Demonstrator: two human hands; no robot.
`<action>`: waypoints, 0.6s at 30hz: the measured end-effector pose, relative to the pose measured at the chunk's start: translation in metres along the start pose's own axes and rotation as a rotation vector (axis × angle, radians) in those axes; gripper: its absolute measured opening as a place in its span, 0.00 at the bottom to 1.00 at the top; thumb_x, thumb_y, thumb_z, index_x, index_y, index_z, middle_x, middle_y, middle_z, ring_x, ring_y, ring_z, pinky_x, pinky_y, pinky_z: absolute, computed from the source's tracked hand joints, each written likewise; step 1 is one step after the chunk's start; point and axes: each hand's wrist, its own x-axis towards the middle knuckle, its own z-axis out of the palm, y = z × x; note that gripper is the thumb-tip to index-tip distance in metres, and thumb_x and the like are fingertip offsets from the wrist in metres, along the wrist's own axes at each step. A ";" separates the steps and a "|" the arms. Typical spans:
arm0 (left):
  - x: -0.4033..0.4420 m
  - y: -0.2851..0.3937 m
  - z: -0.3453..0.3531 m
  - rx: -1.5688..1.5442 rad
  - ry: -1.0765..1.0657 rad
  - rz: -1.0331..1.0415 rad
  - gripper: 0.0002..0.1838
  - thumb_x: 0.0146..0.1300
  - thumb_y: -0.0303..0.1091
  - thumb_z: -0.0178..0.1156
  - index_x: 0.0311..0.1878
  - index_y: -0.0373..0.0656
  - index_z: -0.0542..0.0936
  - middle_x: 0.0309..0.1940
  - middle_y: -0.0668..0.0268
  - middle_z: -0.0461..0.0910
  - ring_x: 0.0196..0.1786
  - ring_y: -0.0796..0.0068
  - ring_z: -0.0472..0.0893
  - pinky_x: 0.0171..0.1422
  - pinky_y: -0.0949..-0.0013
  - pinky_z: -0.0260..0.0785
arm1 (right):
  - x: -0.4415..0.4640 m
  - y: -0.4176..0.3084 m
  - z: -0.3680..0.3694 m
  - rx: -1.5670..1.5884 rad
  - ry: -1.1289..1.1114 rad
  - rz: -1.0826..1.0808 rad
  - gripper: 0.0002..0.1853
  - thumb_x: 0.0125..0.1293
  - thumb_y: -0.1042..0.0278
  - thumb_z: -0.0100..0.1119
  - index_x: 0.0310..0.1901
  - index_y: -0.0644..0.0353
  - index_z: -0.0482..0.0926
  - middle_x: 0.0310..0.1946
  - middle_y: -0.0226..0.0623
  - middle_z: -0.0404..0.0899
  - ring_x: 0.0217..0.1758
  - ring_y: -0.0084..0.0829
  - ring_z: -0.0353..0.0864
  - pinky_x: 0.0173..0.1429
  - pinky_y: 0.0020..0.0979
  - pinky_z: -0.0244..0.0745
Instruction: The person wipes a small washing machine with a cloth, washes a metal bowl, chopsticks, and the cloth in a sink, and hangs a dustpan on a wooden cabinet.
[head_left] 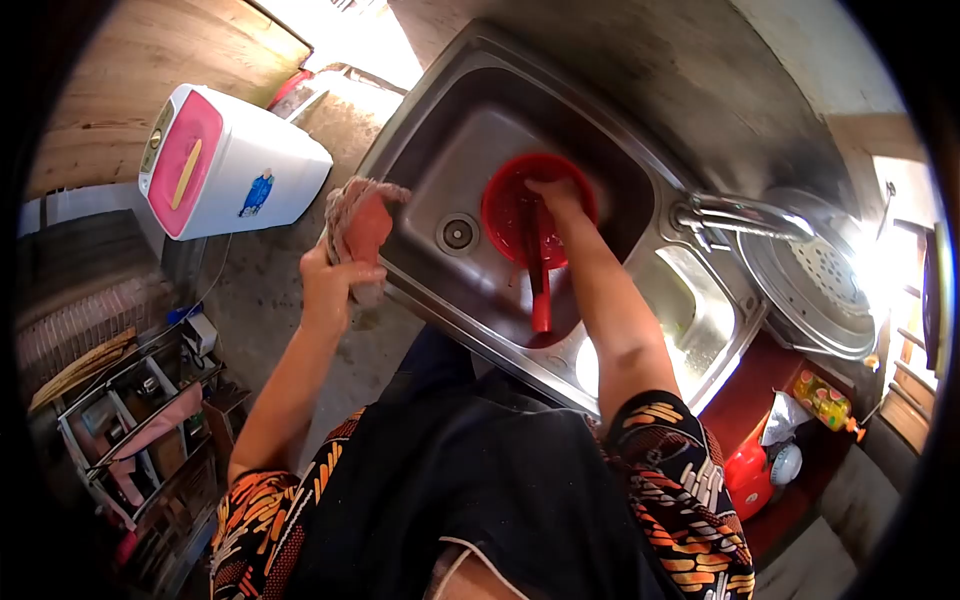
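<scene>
My left hand is closed around a bundle of pinkish cloth with a braided, rope-like edge, held beside the left rim of a steel sink. Inside the large basin is a red round vessel with a long red handle pointing toward me. My right hand reaches into this vessel, near the inner end of the handle. What its fingers hold, if anything, is too unclear to tell. The drain shows to the left of the vessel.
A chrome faucet stands right of the basin, beside a small side basin. Metal lids lean at the right. A yellow bottle and a red object lie lower right. A white appliance stands left, a cluttered rack lower left.
</scene>
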 end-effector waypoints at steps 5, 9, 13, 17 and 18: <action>-0.013 -0.012 -0.016 -0.108 0.018 -0.107 0.25 0.39 0.15 0.63 0.47 0.29 0.77 0.31 0.57 0.81 0.30 0.66 0.82 0.37 0.66 0.77 | 0.001 -0.006 0.016 0.608 -0.385 0.272 0.08 0.66 0.68 0.61 0.39 0.65 0.77 0.28 0.40 0.78 0.32 0.40 0.82 0.37 0.47 0.80; -0.004 -0.011 -0.041 -0.085 -0.057 -0.077 0.25 0.41 0.17 0.64 0.49 0.29 0.76 0.31 0.57 0.81 0.29 0.66 0.81 0.36 0.65 0.77 | -0.103 -0.078 -0.024 0.736 -0.344 -0.096 0.05 0.68 0.73 0.56 0.40 0.65 0.76 0.29 0.42 0.80 0.32 0.37 0.82 0.38 0.35 0.79; 0.006 0.008 -0.038 -0.210 -0.172 -0.130 0.23 0.47 0.21 0.64 0.51 0.31 0.76 0.35 0.60 0.81 0.33 0.71 0.81 0.38 0.69 0.76 | -0.156 -0.110 -0.042 0.595 -0.130 -0.501 0.04 0.68 0.75 0.56 0.41 0.65 0.77 0.33 0.39 0.82 0.39 0.31 0.82 0.40 0.32 0.79; 0.018 0.010 -0.025 -0.308 -0.282 -0.232 0.19 0.58 0.28 0.64 0.53 0.34 0.76 0.39 0.64 0.80 0.36 0.76 0.80 0.41 0.72 0.74 | -0.138 -0.051 -0.029 0.338 0.068 -0.501 0.04 0.62 0.76 0.63 0.39 0.64 0.81 0.38 0.32 0.81 0.40 0.24 0.79 0.46 0.26 0.75; 0.023 0.008 -0.021 -0.301 -0.316 -0.266 0.19 0.60 0.30 0.64 0.53 0.34 0.76 0.40 0.65 0.80 0.37 0.77 0.80 0.42 0.73 0.74 | -0.127 -0.026 -0.021 0.254 0.162 -0.502 0.04 0.60 0.75 0.65 0.37 0.63 0.82 0.37 0.32 0.80 0.39 0.25 0.79 0.45 0.28 0.75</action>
